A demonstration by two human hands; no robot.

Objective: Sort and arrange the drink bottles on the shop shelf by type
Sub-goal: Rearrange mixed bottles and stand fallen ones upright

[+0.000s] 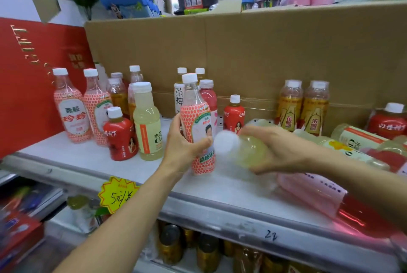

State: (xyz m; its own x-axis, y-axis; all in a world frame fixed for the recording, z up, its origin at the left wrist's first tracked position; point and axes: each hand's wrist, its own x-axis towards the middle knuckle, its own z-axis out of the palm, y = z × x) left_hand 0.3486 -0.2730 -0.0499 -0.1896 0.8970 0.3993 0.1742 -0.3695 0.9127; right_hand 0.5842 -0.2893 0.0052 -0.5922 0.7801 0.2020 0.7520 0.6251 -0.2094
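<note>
The lychee soda bottle [198, 127] stands upright at the centre of the frame, its base at or just above the white shelf [88, 158]; I cannot tell whether it touches. The left hand [182, 147] grips it from the left, thumb and fingers curled round the lower half of the label. It looks like a full plastic bottle: moderately heavy, fairly stiff when sealed, with a smooth sleeve that could slip. The waist below the shoulder seems the safest place to hold, not the narrow neck.

Just to its right, the right hand [279, 149] is wrapped round a pale yellow drink bottle [248, 149]. This bottle is tipped onto its side with its white cap pointing left, nearly meeting the lychee bottle. It is blurred, so the finger placement is unclear beyond being clamped on the body.

Two matching lychee bottles [71, 107] stand at the left of the frame, a likely destination. A standing yellow bottle [146, 123], seemingly the same type as the tipped one, is left of centre beside a small red bottle [121, 136].

At the right, two gold energy-drink bottles [289, 105] stand against the cardboard backing [264, 52]. Several bottles lie unsorted in the lower right, among them a pink one [312, 193].
</note>
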